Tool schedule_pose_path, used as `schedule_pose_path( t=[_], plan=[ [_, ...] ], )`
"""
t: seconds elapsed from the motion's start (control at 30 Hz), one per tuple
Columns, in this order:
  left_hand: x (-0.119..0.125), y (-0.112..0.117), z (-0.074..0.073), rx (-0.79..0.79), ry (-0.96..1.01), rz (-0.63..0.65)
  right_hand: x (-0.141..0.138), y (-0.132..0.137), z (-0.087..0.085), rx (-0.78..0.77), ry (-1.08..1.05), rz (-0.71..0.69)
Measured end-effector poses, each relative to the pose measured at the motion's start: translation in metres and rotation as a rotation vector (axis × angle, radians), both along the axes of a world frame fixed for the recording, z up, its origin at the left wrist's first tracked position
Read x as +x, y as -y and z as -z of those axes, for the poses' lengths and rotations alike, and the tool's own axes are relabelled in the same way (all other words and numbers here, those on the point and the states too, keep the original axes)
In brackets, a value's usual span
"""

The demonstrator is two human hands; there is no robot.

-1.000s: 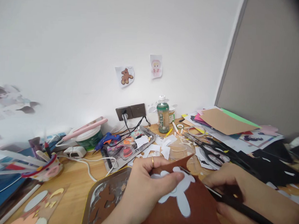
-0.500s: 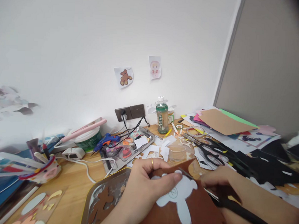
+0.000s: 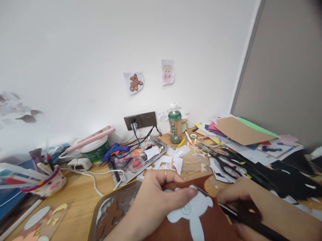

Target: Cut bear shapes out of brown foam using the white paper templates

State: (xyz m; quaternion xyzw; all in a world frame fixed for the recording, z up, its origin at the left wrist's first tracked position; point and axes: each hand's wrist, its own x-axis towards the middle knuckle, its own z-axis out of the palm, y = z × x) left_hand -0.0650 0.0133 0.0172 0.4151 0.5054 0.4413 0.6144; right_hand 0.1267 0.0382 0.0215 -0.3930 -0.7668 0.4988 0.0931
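Observation:
My left hand (image 3: 163, 195) pinches a brown sheet (image 3: 215, 226) together with a white paper template (image 3: 198, 221), thumb lying on top of the white shape. The template has rounded outlines and a circled number drawn on it. In my right hand (image 3: 242, 205) is a pair of scissors with black handles (image 3: 268, 228). Their blade (image 3: 200, 189) lies across the brown sheet beside the template's upper edge. Below my left wrist sits a tray (image 3: 95, 206) holding brown cut-out shapes (image 3: 109, 217).
A glue gun (image 3: 114, 152) rests near a clear case (image 3: 162, 147). Behind stands a green-labelled bottle (image 3: 174, 126). More scissors (image 3: 223, 164) lie right of paper scraps (image 3: 177, 162). Coloured sheets (image 3: 243, 131) are stacked at the back right; a pen holder (image 3: 50, 185) is at left.
The brown sheet and template have shifted very slightly in my hands. The scissors remain at the template's upper edge, and both hands keep nearly the same place.

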Motion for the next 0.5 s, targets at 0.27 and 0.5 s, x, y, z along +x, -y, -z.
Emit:
schedule_pose_path(
  t=[0.27, 0.5],
  plan=[
    [-0.0055, -0.0014, 0.0017, -0.005, 0.051, 0.046, -0.0006, -0.0024, -0.0016, 0.101, 0.174, 0.004],
    [-0.0099, -0.0053, 0.0033, -0.004, 0.066, 0.072, 0.0004, -0.0002, 0.0007, 0.036, 0.142, 0.025]
  ],
)
